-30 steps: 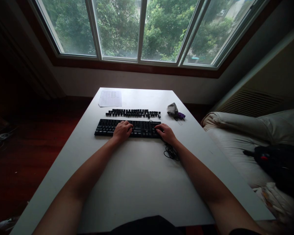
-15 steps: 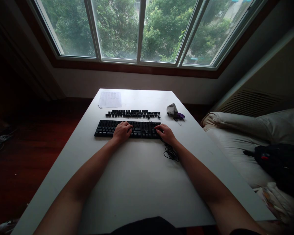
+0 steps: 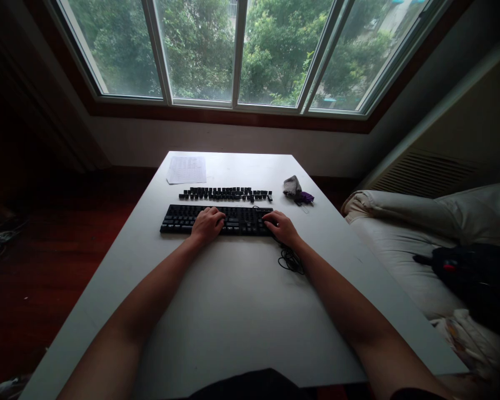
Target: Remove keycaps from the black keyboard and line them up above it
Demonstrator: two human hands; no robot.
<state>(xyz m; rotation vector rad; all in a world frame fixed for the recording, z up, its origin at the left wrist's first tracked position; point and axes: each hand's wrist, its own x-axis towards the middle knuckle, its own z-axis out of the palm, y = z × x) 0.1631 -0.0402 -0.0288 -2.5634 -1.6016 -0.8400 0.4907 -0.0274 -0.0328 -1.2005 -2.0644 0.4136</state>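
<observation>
A black keyboard (image 3: 177,219) lies flat across the white table (image 3: 229,311). My left hand (image 3: 208,223) rests on its middle, fingers close together and bent over the keys, seemingly holding it down. At the keyboard's right end, my right hand (image 3: 280,226) has its thumb and forefinger drawn together over the number keys. Whatever lies between those fingertips is too small and dark to make out. Just behind the keyboard, several loose black keycaps (image 3: 216,193) stand in uneven rows. A coiled black cable (image 3: 290,260) lies beside my right forearm.
A printed paper sheet (image 3: 187,170) lies at the table's far left. Toward the right edge sit a grey cloth-like item (image 3: 291,186) and a purple one (image 3: 305,198). A couch (image 3: 394,255) with a dark bag (image 3: 475,278) flanks the table; windows stand beyond.
Both hands keep nearly the same place on the keyboard. The view has shifted very slightly; no object has visibly moved on the table.
</observation>
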